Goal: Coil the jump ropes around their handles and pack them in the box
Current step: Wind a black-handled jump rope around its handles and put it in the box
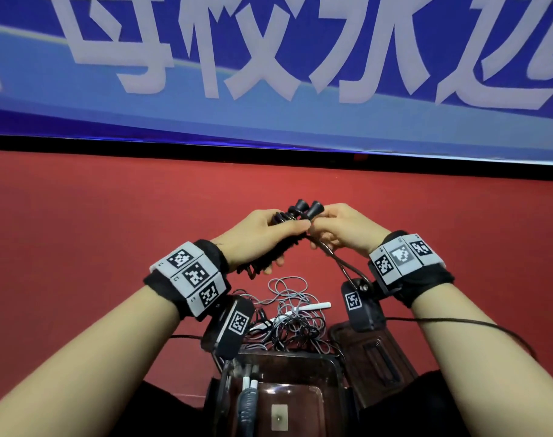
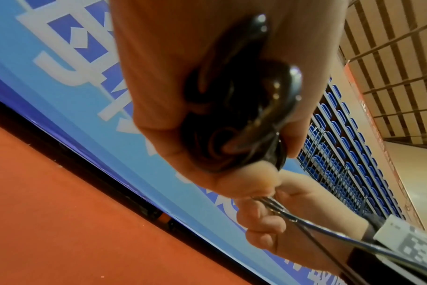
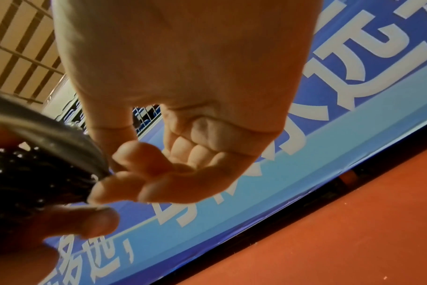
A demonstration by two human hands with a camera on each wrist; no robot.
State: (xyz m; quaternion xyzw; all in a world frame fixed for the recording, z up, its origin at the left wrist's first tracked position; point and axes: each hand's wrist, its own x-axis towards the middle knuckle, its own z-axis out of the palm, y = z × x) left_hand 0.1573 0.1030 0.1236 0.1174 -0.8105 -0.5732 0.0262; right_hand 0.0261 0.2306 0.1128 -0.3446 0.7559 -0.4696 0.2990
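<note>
My left hand (image 1: 269, 241) grips a black jump rope (image 1: 288, 244) wound in tight coils round its two handles, whose flared ends (image 1: 306, 208) stick up above my fingers. My right hand (image 1: 324, 230) pinches the loose black strand (image 1: 341, 266) beside the handles; it runs down toward my right wrist. In the left wrist view the black coil (image 2: 232, 115) fills my palm, and the right hand's fingers (image 2: 268, 221) curl round the strand (image 2: 329, 231). In the right wrist view the coil (image 3: 24, 183) is at the left edge. The clear dark box (image 1: 300, 356) stands open below my hands.
A tangled pile of grey ropes (image 1: 294, 313) with a white handle (image 1: 313, 306) lies on the red floor beyond the box. A coiled rope with white handles (image 1: 248, 395) lies in the box. The box lid (image 1: 373, 357) rests to its right. A blue banner (image 1: 269, 89) stands ahead.
</note>
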